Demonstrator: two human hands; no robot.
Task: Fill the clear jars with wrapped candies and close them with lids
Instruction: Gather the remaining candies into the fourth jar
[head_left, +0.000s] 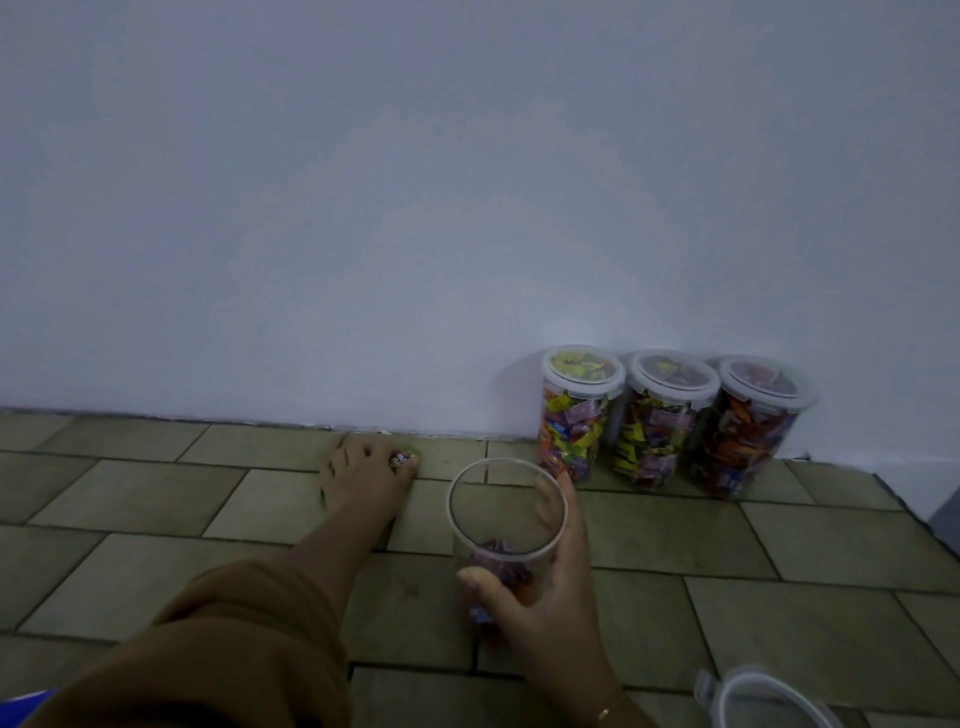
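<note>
Open clear plastic jar (506, 530): upright on the olive-green tiled floor (727, 540), near centre, lidless. A small heap of wrapped candies (498, 566), purple and orange among them, lies at its bottom; most of the jar is unfilled.

Right hand (545, 597): grips the open jar from its right side, thumb across the near wall, fingers curled round the far wall. A thin gold bracelet (610, 709) sits at the wrist.

Left hand (363, 475): reaches far left of the jar, close to the foot of the wall, fingers curled down on the floor and pinching a small wrapped candy with green and dark print (404, 458). A brown sleeve (218, 649) covers the forearm.

Three filled clear jars with translucent clip lids (665, 415): standing in a row at far right against the pale blue-white wall (415, 182), touching or just beside one another, packed with multicoloured wrapped candies, all closed.

Loose translucent clip lid (763, 696): on the floor at near right, partly cut off by the frame edge.
</note>
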